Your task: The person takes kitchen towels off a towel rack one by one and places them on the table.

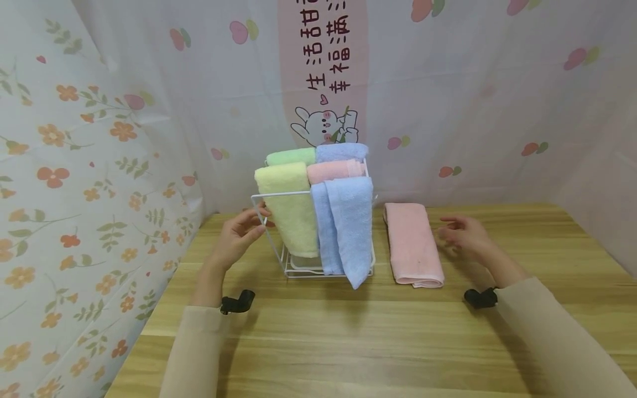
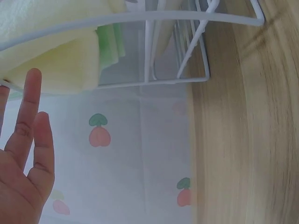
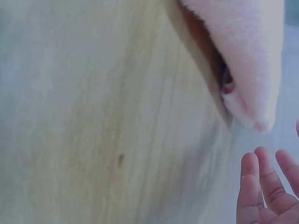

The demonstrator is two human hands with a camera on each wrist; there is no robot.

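A white wire rack (image 1: pixel 281 194) holds folded towels: a yellow towel (image 1: pixel 288 213), a green towel (image 1: pixel 291 157), a small pink towel (image 1: pixel 334 172) and two blue ones. The front blue towel (image 1: pixel 350 221) hangs down over the rack's front. At the rack's left side is my left hand (image 1: pixel 238 235), fingers extended by the wire frame and yellow towel; whether they touch cannot be told. A folded pink towel (image 1: pixel 414 243) lies on the table right of the rack. Just beyond its right edge, my right hand (image 1: pixel 465 237) hovers with relaxed fingers, holding nothing.
The wooden table (image 1: pixel 343 342) runs beneath everything. A patterned curtain (image 1: pixel 473 99) hangs behind it, and a flowered cloth (image 1: pixel 74 221) covers the left side. Black wrist mounts (image 1: pixel 239 302) sit on both forearms.
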